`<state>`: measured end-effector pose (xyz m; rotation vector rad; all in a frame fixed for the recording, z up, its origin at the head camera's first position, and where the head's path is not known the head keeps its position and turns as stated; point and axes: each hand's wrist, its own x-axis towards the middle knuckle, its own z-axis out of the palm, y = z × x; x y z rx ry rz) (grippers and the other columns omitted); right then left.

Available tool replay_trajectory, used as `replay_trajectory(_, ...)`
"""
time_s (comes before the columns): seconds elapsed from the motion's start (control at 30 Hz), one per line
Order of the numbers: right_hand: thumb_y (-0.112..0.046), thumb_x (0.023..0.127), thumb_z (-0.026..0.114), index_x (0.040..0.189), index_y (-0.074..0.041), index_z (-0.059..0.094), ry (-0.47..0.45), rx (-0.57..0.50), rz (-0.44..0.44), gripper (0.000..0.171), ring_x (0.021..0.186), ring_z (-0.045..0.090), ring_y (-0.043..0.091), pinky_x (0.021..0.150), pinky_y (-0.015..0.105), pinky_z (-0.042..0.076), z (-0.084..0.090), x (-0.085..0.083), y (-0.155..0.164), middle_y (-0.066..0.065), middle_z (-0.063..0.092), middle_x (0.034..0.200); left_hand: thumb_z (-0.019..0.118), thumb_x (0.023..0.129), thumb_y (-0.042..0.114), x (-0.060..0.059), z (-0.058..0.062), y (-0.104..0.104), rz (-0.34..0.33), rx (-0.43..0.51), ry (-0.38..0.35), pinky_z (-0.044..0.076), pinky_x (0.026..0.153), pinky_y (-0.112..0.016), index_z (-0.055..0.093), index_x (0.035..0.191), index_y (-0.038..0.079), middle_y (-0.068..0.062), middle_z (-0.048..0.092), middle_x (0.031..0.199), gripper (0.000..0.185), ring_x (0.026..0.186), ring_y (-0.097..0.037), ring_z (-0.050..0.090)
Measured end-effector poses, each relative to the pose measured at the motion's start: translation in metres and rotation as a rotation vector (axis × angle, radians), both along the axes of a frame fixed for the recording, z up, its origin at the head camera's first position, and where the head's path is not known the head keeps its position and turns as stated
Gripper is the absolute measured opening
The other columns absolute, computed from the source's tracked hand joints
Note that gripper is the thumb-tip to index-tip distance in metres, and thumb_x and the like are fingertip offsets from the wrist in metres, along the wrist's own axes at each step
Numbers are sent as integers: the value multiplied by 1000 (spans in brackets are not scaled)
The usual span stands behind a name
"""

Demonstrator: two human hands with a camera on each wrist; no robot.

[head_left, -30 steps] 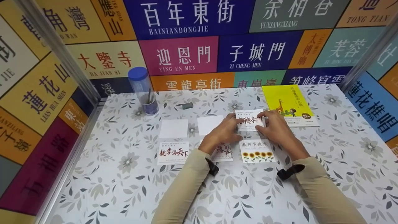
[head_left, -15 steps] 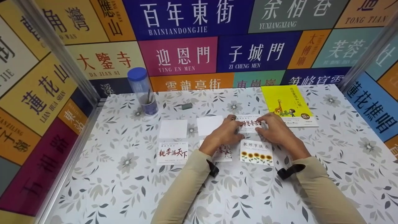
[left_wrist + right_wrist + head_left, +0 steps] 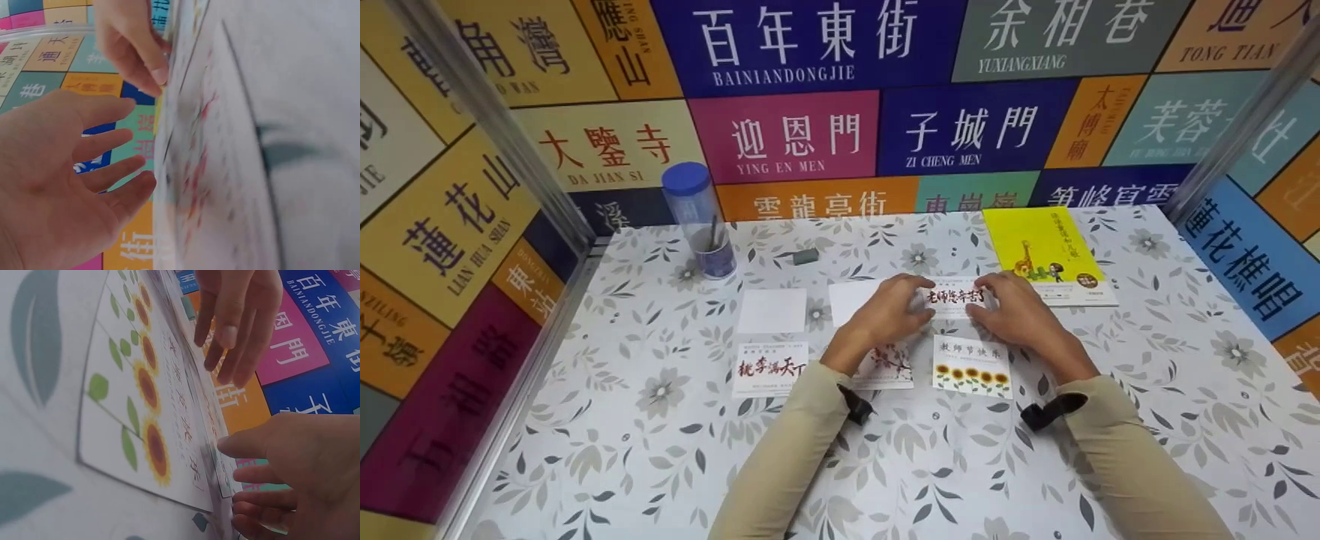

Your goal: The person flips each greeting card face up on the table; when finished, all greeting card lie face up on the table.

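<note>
A white card with dark red calligraphy [image 3: 955, 297] lies on the table between the two hands, behind a sunflower card [image 3: 971, 367]. My left hand [image 3: 885, 311] is at its left edge; in the left wrist view the fingers of this left hand [image 3: 84, 163] are straight and hold nothing. At the card's right edge is my right hand [image 3: 1024, 311], its fingers loosely bent. The right wrist view has this right hand [image 3: 304, 478] with its thumb by the card; whether it touches is unclear. Under the left wrist lies a blossom card [image 3: 891, 365], partly covered.
Another calligraphy card [image 3: 770, 369] and a blank white card [image 3: 772, 310] lie at left. A second blank card [image 3: 849, 300] is partly behind the left hand. Farther back are a blue-lidded clear container [image 3: 701, 225], a small grey-green object [image 3: 805, 257] and a yellow book [image 3: 1039, 244].
The calligraphy card has been lowered from a tilt to flat on the table. Both hands have loosened, the left fingers drawing off leftward and uncovering more of its print.
</note>
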<state>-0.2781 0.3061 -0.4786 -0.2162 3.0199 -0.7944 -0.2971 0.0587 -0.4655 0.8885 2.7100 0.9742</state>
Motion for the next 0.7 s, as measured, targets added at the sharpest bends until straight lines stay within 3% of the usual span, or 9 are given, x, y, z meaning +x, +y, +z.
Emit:
replay_trajectory(0.2,-34,94,68,143,-8,51,25,-8,-12,57,139,39,41,116,61,28,-3,-1,-13,20,47,148,65,97,23,2,5,-34,77,47,58,37,119,-34,58,139,11,-7,58,143,44,139,-22,49)
replay_trajectory(0.47,-34,95,68,141,-14,55,74,-59,125,52,132,49,33,112,60,29,0,6,-55,11,53,144,66,96,19,-1,4,-90,172,62,125,40,117,-38,62,133,7,-10,64,136,40,133,-27,55)
replay_trajectory(0.7,-29,96,67,140,-16,56,77,-94,259,48,128,52,28,114,59,29,-1,1,-90,3,56,141,68,94,16,2,0,-120,234,88,53,50,99,-42,61,133,4,-19,65,128,41,109,-33,62)
